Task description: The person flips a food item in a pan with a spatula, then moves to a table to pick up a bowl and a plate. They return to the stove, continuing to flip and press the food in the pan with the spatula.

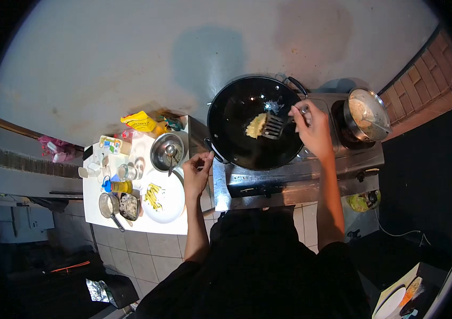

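Observation:
A black wok (236, 151) sits on the stove, a shiny film in its bottom. My right hand (312, 129) is closed around the handle of a slotted spatula (274, 126), reaching over the wok from the right. The spatula's dark head touches a small yellow clump of food (256, 125), which looks like egg or batter. At the wok's lower left, my left hand (198, 167) has its fingers closed at the side handle (216, 152); the fingertips partly cover the grip.
Right of the wok, a steel pan (365, 114) with pale food and a utensil stands on another burner. On the left, a white table (95, 204) carries a steel bowl (159, 154), a plate (164, 210) of cut yellow-green strips, a yellow-liquid bottle (122, 186) and a small saucepan (109, 204).

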Available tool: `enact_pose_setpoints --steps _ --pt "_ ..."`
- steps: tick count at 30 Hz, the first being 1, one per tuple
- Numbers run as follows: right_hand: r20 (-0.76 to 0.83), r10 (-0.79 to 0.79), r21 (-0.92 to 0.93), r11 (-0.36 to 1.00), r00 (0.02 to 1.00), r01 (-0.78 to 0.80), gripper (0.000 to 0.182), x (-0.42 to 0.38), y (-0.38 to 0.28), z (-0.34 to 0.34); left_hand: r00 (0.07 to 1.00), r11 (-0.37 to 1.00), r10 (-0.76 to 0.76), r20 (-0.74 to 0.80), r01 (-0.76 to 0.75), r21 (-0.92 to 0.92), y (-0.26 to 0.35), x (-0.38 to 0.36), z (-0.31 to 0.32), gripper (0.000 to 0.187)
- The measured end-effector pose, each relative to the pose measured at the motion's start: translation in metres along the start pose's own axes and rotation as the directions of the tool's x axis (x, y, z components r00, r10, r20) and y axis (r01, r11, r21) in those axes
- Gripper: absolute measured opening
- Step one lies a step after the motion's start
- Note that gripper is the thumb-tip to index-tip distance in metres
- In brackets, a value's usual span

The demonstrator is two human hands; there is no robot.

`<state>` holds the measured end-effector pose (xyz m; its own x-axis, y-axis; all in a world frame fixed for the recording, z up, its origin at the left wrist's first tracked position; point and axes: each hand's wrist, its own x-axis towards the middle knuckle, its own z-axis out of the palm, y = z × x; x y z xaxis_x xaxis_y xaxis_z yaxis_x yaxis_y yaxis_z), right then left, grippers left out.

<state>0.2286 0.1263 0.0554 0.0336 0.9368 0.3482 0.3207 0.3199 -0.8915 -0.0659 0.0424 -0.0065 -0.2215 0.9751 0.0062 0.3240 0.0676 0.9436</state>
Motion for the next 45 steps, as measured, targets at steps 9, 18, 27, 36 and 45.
enact_pose_setpoints --steps 9,18,27,36,45 --pt "0.038 -0.116 -0.019 0.993 0.992 0.117 0.015 0.044 -0.002 0.032 1.000 1.000 0.010 0.019 -0.010 0.009 -0.005 0.004 -0.001 0.025" --pt "0.074 -0.036 -0.031 0.999 0.997 0.038 0.016 0.032 0.010 0.028 0.999 1.000 0.006 0.048 -0.006 -0.003 -0.014 0.009 -0.004 0.024" --pt "-0.056 0.068 0.097 0.993 0.996 -0.062 0.011 -0.008 0.029 0.036 0.999 1.000 -0.020 0.035 0.020 0.005 -0.007 0.009 -0.004 0.026" --pt "-0.017 0.038 -0.016 0.999 0.999 -0.038 0.007 -0.033 0.032 0.033 0.999 0.999 -0.015 0.032 0.013 0.043 -0.006 0.011 -0.004 0.026" --pt "-0.021 0.052 -0.016 0.999 0.998 -0.052 0.006 -0.038 0.037 0.032 1.000 0.998 0.013 0.023 -0.014 0.059 -0.007 0.012 -0.003 0.026"
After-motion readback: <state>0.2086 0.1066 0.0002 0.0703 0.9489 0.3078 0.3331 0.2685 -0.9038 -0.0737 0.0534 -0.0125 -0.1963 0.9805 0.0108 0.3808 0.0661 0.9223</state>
